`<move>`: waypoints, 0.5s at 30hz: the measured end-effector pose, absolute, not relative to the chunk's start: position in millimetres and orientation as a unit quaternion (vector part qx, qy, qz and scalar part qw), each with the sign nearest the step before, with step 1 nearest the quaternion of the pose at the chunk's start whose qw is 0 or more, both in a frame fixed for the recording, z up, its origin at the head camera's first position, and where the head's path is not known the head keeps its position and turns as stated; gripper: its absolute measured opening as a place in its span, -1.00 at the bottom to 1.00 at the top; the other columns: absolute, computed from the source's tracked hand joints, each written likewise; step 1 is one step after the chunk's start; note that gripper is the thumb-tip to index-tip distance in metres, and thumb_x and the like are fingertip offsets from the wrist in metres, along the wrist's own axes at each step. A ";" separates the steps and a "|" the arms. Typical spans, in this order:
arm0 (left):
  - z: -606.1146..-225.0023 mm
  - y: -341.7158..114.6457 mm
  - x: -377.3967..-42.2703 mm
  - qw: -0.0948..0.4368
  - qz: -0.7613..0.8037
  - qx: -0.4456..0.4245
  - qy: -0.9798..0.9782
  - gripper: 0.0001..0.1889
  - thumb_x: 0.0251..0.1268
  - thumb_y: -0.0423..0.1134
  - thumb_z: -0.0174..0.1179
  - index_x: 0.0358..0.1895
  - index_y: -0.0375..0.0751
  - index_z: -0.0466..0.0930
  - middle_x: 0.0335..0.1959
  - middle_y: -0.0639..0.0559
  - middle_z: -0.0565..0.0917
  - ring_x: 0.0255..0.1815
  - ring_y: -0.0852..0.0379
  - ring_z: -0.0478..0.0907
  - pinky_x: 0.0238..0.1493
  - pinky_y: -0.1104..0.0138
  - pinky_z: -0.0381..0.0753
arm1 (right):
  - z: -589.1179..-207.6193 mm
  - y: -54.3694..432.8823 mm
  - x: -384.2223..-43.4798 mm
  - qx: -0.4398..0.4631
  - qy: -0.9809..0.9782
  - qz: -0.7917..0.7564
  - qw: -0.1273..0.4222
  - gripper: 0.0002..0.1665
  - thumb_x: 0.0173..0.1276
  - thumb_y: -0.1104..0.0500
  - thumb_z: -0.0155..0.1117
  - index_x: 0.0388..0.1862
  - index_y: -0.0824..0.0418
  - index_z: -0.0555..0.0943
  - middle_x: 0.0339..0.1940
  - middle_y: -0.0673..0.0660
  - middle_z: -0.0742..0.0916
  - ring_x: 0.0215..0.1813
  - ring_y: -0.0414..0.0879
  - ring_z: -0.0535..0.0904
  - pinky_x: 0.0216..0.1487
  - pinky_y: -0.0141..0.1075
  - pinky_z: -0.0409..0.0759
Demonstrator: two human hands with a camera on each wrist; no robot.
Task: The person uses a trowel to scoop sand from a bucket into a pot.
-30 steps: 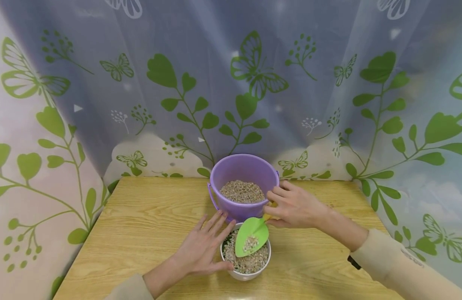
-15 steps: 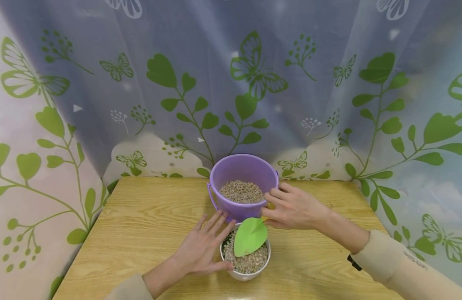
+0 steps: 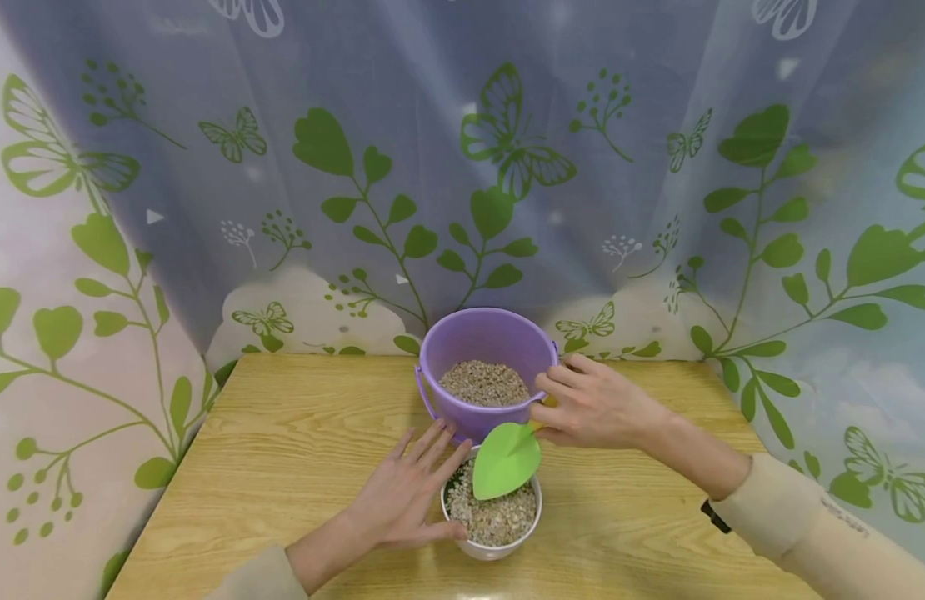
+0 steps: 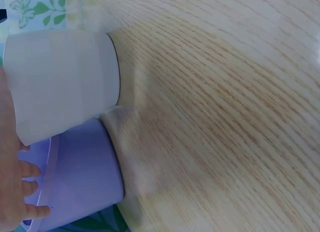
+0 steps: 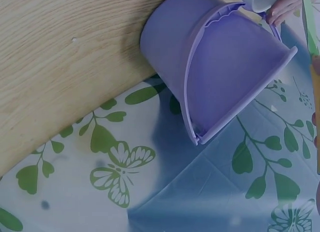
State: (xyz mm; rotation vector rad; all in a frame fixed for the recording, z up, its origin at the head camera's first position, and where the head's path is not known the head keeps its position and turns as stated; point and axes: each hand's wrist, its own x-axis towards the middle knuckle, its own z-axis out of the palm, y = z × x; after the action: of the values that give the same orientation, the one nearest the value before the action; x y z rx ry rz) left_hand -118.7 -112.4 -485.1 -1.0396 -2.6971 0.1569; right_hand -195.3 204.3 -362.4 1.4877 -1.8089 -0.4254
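Note:
A white pot [image 3: 491, 552] filled with small pale gravel [image 3: 500, 523] stands near the front of the table. Over it hangs a small green toy shovel [image 3: 507, 463], its blade bare. My right hand [image 3: 597, 406] grips the shovel's yellow handle, mostly covered by the fingers; in the right wrist view the handle [image 5: 315, 84] shows at the edge. My left hand [image 3: 406, 498] has its fingers spread and lies along the pot's left side, thumb at the rim. Its fingertips reach the purple bucket [image 3: 466, 417], as the left wrist view also shows past the pot [image 4: 65, 82].
The purple bucket stands directly behind the pot, with more gravel [image 3: 485, 383] inside and its handle [image 3: 425, 392] hanging down at the left. Behind the wooden table [image 3: 305, 433] hangs a curtain [image 3: 627, 183] printed with leaves and butterflies.
One second ago gravel lay on the shovel blade; it came off into the pot, and the blade is bare. My right hand has lifted the shovel slightly. My left hand has stayed put.

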 end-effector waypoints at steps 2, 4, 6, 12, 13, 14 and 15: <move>-484.8 -112.4 -118.8 0.123 0.053 -0.357 -0.925 0.14 0.27 0.73 -0.19 0.70 -0.05 0.15 0.69 -0.23 0.24 0.72 -0.18 0.20 0.62 -0.17 0.36 | -361.7 206.2 -195.8 0.579 -0.707 -0.165 0.371 -0.59 0.35 -0.31 0.29 -0.27 -0.04 0.47 -0.25 0.01 0.63 -0.21 -0.07 0.50 -0.08 -0.22 0.58; -484.6 -112.4 -118.8 0.121 0.053 -0.357 -0.925 0.15 0.27 0.73 -0.20 0.70 -0.05 0.14 0.69 -0.22 0.23 0.72 -0.17 0.20 0.63 -0.17 0.36 | -361.6 207.8 -196.3 0.579 -0.708 -0.166 0.369 -0.59 0.36 -0.31 0.29 -0.28 -0.04 0.47 -0.26 0.01 0.62 -0.21 -0.07 0.49 -0.07 -0.22 0.58; -484.3 -112.6 -118.6 0.119 0.052 -0.357 -0.925 0.15 0.26 0.73 -0.19 0.70 -0.04 0.14 0.70 -0.22 0.22 0.73 -0.17 0.19 0.63 -0.17 0.35 | -361.7 209.4 -196.8 0.580 -0.709 -0.165 0.366 -0.58 0.35 -0.30 0.31 -0.29 -0.03 0.47 -0.27 0.01 0.61 -0.21 -0.06 0.49 -0.07 -0.21 0.58; -481.9 -113.7 -118.4 0.115 0.055 -0.362 -0.923 0.15 0.27 0.73 -0.21 0.71 -0.04 0.11 0.71 -0.22 0.17 0.74 -0.17 0.16 0.65 -0.17 0.31 | -360.3 215.0 -196.6 0.574 -0.723 -0.160 0.349 -0.51 0.24 -0.35 0.44 -0.27 -0.03 0.51 -0.24 0.02 0.66 -0.17 -0.04 0.55 -0.03 -0.19 0.61; -480.9 -114.1 -118.5 0.117 0.057 -0.365 -0.922 0.15 0.27 0.73 -0.21 0.71 -0.05 0.11 0.71 -0.22 0.17 0.74 -0.18 0.16 0.65 -0.17 0.30 | -359.9 216.2 -196.6 0.572 -0.726 -0.159 0.347 -0.50 0.22 -0.36 0.45 -0.26 -0.03 0.52 -0.23 0.02 0.67 -0.16 -0.04 0.56 -0.03 -0.19 0.62; -480.0 -114.5 -118.8 0.120 0.060 -0.368 -0.920 0.15 0.27 0.73 -0.21 0.71 -0.04 0.11 0.72 -0.22 0.17 0.74 -0.18 0.15 0.66 -0.16 0.30 | -359.4 217.3 -196.7 0.570 -0.728 -0.158 0.346 -0.49 0.22 -0.37 0.45 -0.25 -0.03 0.53 -0.22 0.02 0.68 -0.15 -0.04 0.57 -0.03 -0.18 0.62; -478.7 -115.1 -119.0 0.124 0.063 -0.371 -0.918 0.15 0.27 0.73 -0.21 0.71 -0.04 0.11 0.72 -0.22 0.17 0.74 -0.17 0.15 0.66 -0.16 0.29 | -359.0 218.3 -196.9 0.568 -0.730 -0.157 0.346 -0.50 0.23 -0.37 0.44 -0.25 -0.03 0.54 -0.21 0.02 0.68 -0.15 -0.04 0.58 -0.03 -0.19 0.63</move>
State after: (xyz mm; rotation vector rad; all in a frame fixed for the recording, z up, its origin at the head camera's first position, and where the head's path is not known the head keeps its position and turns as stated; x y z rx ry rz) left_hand -119.0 -115.1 -478.7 -1.0829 -2.6766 0.1849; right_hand -196.9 218.3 -359.0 1.4744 -1.8945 -0.4070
